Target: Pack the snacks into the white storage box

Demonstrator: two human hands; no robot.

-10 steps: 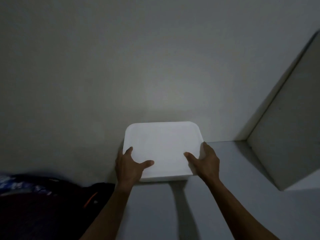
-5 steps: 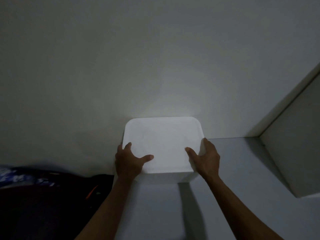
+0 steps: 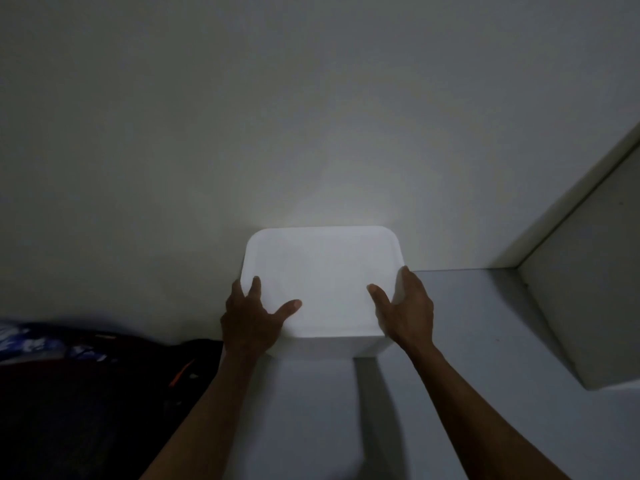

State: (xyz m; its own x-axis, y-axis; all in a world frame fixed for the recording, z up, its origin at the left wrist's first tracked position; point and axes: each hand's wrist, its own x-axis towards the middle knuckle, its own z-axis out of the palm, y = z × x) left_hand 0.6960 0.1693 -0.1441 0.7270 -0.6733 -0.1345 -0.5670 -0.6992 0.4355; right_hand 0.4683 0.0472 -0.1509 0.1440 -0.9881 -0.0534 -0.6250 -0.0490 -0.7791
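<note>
The white storage box [image 3: 325, 275] stands with its lid on, at the back of a pale surface against the wall. My left hand [image 3: 251, 317] clasps its near left corner, thumb lying on the lid and fingers down the side. My right hand [image 3: 408, 310] clasps the near right corner the same way. No snacks are visible; the lid hides the inside of the box.
The box rests on a white shelf or tabletop [image 3: 311, 410] that ends at the left beside dark bags or fabric [image 3: 86, 393]. A white panel [image 3: 588, 306] stands at the right. The room is dim.
The box has slid a little farther back toward the wall, with both hands still on its near corners. The view has shifted slightly.
</note>
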